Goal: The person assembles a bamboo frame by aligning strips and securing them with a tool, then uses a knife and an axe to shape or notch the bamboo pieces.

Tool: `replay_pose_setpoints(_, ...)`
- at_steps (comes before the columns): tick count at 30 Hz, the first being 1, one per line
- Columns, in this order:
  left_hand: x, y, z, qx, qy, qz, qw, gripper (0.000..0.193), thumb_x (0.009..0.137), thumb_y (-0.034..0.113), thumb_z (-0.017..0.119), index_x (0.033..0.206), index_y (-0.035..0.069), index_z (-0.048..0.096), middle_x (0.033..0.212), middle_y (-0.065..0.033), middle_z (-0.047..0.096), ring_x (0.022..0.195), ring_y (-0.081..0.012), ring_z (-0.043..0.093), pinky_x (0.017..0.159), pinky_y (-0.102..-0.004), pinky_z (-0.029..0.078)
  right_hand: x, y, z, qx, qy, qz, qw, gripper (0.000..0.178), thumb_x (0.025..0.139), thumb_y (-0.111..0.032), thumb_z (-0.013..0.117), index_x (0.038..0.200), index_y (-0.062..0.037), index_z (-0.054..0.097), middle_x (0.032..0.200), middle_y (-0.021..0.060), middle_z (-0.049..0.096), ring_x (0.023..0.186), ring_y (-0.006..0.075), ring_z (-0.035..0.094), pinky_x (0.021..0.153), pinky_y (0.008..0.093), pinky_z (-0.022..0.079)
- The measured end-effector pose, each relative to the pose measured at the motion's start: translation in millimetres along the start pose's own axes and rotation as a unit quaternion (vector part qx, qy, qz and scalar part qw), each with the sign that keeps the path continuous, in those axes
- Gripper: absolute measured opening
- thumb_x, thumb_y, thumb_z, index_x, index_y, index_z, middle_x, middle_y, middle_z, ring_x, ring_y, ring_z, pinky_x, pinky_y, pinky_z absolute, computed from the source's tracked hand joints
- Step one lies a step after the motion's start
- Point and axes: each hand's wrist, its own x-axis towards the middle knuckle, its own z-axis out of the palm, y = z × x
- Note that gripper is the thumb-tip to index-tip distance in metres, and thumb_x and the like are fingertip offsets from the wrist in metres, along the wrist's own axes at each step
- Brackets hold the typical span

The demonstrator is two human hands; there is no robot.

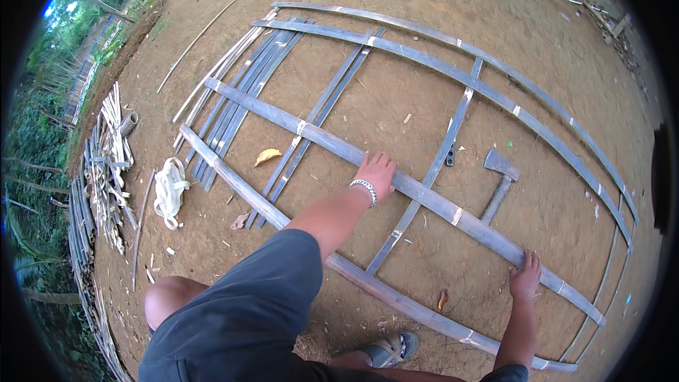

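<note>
A long split-bamboo slat (322,138) runs from upper left to lower right across a frame of bamboo strips on the ground. My left hand (376,173), with a chain bracelet at the wrist, curls over its middle. Further right along the same slat, the fingers of my right hand (525,279) bend round it. A cross strip (403,230) passes beneath the slat between my hands. Nearer my body lies another long slat (361,279), partly hidden by my left arm. Beyond the slat, an axe (501,170) lies on the dirt, its handle end close to the slat's far edge.
More long slats (438,64) curve across the far side. Several dark strips (244,99) lie crosswise at the left. A small dark tool (450,153) is near the axe. A white strap bundle (170,191) and a bamboo pile (109,170) are at far left. My sandalled foot (389,350) stands below.
</note>
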Motion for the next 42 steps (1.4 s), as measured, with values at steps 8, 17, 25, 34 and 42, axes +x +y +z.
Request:
replay_pose_setpoints(8,-150,7,17,-0.133,-0.061,0.022,0.989,0.068,0.090,0.047,0.067,0.139,0.004,0.047,0.134,-0.0198,0.050,0.127,-0.0373,0.047,0.113,-0.0529,0.032,1,-64,-7,-0.011,-0.051,-0.011,0.999,0.081,0.089,-0.045,0.068,0.157,-0.0216,0.030,0.160,0.0063,0.035,0.151,0.0298,0.024,0.119,0.0663,0.015)
replay_pose_setpoints(17,-230,-10,41,-0.079,-0.121,0.070,0.987,0.082,0.079,0.067,0.069,0.130,0.004,0.056,0.126,-0.0166,0.054,0.122,-0.0333,0.048,0.106,-0.0489,0.033,2,-75,-14,-0.058,-0.101,0.030,0.993,0.096,0.091,-0.065,0.055,0.162,-0.0209,0.010,0.168,0.0088,0.012,0.155,0.0309,0.009,0.120,0.0659,0.013)
replay_pose_setpoints(25,-229,-4,48,-0.046,-0.085,0.142,0.985,0.089,0.071,0.069,0.073,0.131,0.006,0.054,0.129,-0.0146,0.053,0.123,-0.0326,0.047,0.108,-0.0502,0.028,-3,-78,-29,-0.038,-0.129,0.055,0.989,0.110,0.084,-0.078,0.053,0.163,-0.0192,0.004,0.169,0.0123,0.004,0.156,0.0332,0.003,0.121,0.0625,0.013)
replay_pose_setpoints(34,-235,-18,55,-0.045,-0.140,0.158,0.976,0.065,0.068,0.041,0.086,0.119,0.010,0.060,0.119,-0.0122,0.056,0.120,-0.0333,0.048,0.107,-0.0524,0.030,8,-88,-31,0.050,-0.127,0.107,0.985,0.104,0.084,-0.078,0.052,0.159,-0.0106,0.024,0.163,0.0152,0.025,0.154,0.0334,0.015,0.121,0.0617,0.015)
replay_pose_setpoints(42,-238,-17,43,-0.096,-0.132,0.139,0.977,0.057,0.068,0.033,0.086,0.114,0.009,0.063,0.115,-0.0128,0.058,0.116,-0.0341,0.050,0.104,-0.0517,0.033,69,-166,-34,0.209,-0.076,0.158,0.962,0.077,0.086,-0.059,0.066,0.135,-0.0025,0.052,0.132,0.0190,0.062,0.126,0.0327,0.059,0.106,0.0458,0.046)
